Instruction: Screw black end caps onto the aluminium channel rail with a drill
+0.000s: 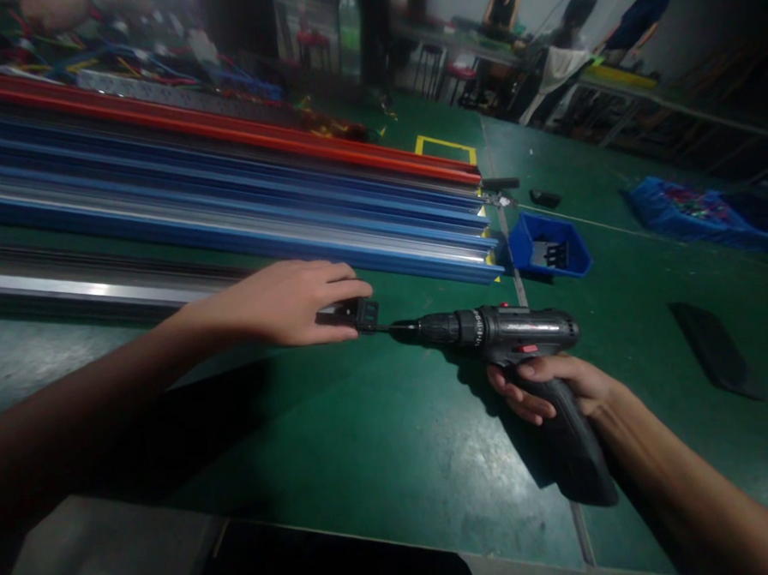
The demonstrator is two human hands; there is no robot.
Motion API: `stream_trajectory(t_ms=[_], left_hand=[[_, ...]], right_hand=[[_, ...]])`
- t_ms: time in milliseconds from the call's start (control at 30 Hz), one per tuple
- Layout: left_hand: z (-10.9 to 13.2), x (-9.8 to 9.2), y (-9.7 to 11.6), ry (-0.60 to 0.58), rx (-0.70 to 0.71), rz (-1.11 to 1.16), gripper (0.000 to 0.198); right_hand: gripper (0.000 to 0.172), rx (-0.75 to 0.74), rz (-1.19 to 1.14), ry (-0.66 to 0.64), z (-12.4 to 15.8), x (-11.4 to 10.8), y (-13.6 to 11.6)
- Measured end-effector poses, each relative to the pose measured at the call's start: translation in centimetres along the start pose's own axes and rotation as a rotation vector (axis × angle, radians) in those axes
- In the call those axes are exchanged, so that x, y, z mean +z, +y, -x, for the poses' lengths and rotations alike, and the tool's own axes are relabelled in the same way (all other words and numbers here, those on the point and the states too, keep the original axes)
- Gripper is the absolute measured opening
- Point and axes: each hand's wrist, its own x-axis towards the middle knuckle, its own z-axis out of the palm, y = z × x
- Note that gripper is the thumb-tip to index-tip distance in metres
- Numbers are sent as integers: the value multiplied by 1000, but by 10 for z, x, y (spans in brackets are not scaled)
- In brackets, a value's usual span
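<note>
In my right hand [544,391] is a black cordless drill [521,327], gripped by its handle and pointing left. Its thin bit reaches a small black end piece [367,314] at the end of a dark profile. My left hand [308,304] is closed around that end, thumb below and fingers above. The long dark metal profile [101,289] runs off to the left behind my wrist. Just beyond lie several blue profiles [291,228] side by side, with a red profile [253,127] behind them.
A blue bin [549,244] with small parts stands past the profile ends. Farther right are a larger blue container [682,207] and a dark flat object [715,352]. Wires [153,64] clutter the far left, near another person's hand [57,8]. People stand by benches at the back.
</note>
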Motion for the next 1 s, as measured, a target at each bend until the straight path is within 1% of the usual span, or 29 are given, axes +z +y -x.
stream_trajectory(t_ms=[267, 567, 767, 1000], left_hand=[[0, -3, 2, -9, -7, 14, 57], [-1, -2, 2, 2, -22, 29, 58], [0, -1, 0, 5, 0, 13, 57], [0, 0, 0, 9, 5, 15, 56]], right_hand=[[27, 4, -35, 12, 0, 2, -1], [25, 28, -48, -19, 0, 1, -2], [26, 27, -30, 6, 1, -1, -2], [25, 17, -31, 3, 1, -2, -1]])
